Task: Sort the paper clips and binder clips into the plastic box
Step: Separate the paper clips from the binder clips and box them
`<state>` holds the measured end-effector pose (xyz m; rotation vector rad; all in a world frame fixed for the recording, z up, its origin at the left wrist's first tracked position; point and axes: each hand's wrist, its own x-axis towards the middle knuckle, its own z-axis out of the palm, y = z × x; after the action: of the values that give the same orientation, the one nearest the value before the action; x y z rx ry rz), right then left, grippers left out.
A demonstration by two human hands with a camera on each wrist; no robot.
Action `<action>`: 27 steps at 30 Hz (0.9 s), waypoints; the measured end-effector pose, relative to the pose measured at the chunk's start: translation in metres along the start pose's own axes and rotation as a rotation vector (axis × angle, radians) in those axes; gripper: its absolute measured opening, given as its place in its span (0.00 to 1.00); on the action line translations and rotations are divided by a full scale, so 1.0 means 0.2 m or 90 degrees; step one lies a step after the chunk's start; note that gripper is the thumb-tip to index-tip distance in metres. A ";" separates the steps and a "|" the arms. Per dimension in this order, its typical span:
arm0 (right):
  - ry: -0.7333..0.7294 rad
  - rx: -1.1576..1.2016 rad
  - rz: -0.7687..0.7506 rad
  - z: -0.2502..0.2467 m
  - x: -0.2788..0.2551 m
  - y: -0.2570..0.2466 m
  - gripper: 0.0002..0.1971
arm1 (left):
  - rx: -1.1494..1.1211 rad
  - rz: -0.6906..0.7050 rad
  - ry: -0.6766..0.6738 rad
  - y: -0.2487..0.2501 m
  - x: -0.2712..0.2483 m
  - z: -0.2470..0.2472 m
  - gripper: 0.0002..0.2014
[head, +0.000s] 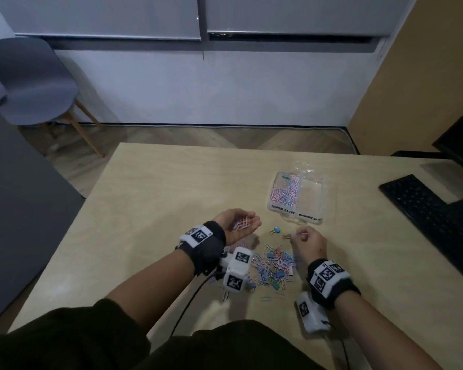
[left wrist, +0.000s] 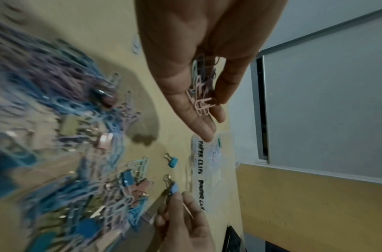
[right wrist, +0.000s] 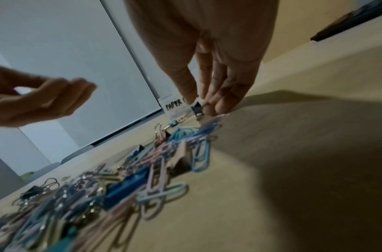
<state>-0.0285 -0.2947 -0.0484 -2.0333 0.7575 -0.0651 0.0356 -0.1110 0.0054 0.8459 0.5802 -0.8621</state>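
Dark sleeves [head: 91, 340] fill the bottom of the head view, and both forearms reach out over a pale wooden table [head: 150, 188], each wrist strapped with a black band carrying white marker blocks. Between the forearms lies a mixed pile of clips [head: 271, 268]: pastel pink, blue and lilac paper clips tangled with blue, pink and teal binder clips.

Cupped palm-up above the table, the left hand [head: 239, 225] carries a small heap of paper clips [head: 240, 224] (mostly pink, with a few pale blue ones showing in the left wrist view), fingers only loosely bent around them. The right hand [head: 306, 243] hovers just beyond the pile, its thumb and fingertips pinching a light-blue binder clip [left wrist: 174, 187] by the body, with the wire handles pointing back toward the left hand.

1 more blue binder clip [head: 275, 231] lies alone on the table between the 2 hands, just apart from the pile.

Beyond the right hand sits the clear plastic box [head: 316, 198], its lid open behind it. It has 2 compartments with handwritten labels on the near wall; the left one reads "PAPER CLIPS" and holds a layer of pink, blue and lilac paper clips, while the right label is too blurred to read fully.

At the right edge of the table rests a black keyboard [head: 428, 206]. A grey chair [head: 30, 81] stands on the floor at far left.
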 end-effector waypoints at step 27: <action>-0.328 -0.377 -0.286 -0.01 -0.16 -0.02 0.26 | 1.092 0.140 0.189 0.06 0.02 -0.10 0.24</action>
<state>-0.0536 -0.2778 -0.0368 -2.5877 -0.0291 0.4607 0.0457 -0.0922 -0.0032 2.5523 -0.1784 -0.9195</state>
